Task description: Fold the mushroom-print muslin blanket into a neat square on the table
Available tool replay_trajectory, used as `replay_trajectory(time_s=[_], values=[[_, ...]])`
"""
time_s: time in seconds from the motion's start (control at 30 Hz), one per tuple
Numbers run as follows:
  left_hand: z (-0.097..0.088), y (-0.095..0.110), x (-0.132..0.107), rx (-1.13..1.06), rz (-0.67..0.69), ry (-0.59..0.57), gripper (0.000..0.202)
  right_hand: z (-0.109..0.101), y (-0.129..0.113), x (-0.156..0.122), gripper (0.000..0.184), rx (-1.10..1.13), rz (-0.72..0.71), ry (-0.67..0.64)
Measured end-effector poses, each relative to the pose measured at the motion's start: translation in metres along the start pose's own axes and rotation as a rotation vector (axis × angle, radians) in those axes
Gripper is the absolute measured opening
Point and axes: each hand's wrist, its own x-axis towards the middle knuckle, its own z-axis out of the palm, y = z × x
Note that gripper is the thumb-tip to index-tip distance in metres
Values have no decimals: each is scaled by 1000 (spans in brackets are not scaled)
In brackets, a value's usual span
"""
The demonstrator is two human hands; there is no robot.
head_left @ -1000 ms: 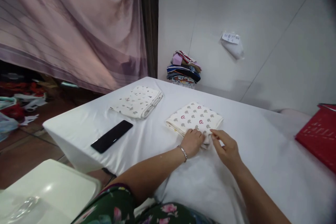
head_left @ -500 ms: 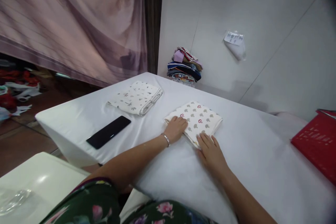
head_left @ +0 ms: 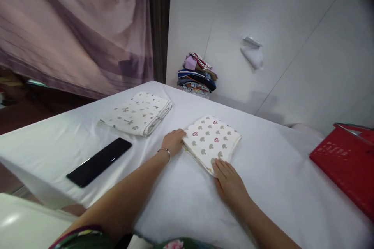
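Note:
A folded white cloth [head_left: 210, 140] printed with grey and red mushrooms lies on the white-covered table [head_left: 181, 202]. My left hand [head_left: 173, 142] is at its left corner, fingers closed on the edge; the thumb is hidden. At the near corner my right hand [head_left: 229, 181] rests with fingers stretched out on the fabric. Farther left, another folded white cloth [head_left: 138, 113] with small grey prints lies untouched. A black phone [head_left: 99, 162] is in front of that second cloth.
A stack of folded fabrics [head_left: 197, 74] stands beyond the table's far edge by the wall. A red bag [head_left: 344, 163] is at the right. A white plastic surface [head_left: 26, 221] juts in at lower left, and a pink curtain [head_left: 87, 27] hangs behind.
My left hand has slid from the top of the mushroom-print cloth out to its left corner. My right hand stays at the near corner. The view has shifted slightly.

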Motion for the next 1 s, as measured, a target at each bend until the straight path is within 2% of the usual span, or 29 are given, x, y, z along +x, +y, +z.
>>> replay_trajectory(time_s=[0.17,0.27,0.37,0.43,0.53,0.67,0.77,0.83,0.93,1.0], values=[[2,-6,-3,-196,-46,23,37,-20,1,5,39,178,20,-53],[2,-12,-5,-452,-102,28,40,-32,20,17,31,409,130,-71],[-1,-16,-3,-696,-297,27,43,-30,63,41,29,531,393,20],[-5,-15,1,-719,-409,23,46,-21,100,58,30,500,561,50],[-9,-11,10,-601,-469,-47,55,-2,151,81,38,475,812,-79],[-9,-2,23,-433,-458,-209,63,14,191,102,47,548,894,-249],[-11,-2,35,-399,-409,-279,54,11,203,109,53,640,888,-340],[-18,-8,48,-380,-357,-278,53,5,204,109,50,707,886,-398],[-31,-25,80,-271,-272,-201,57,-4,192,99,42,894,920,-458],[-35,-37,107,-194,-209,-156,55,-7,175,87,46,1070,973,-429]])
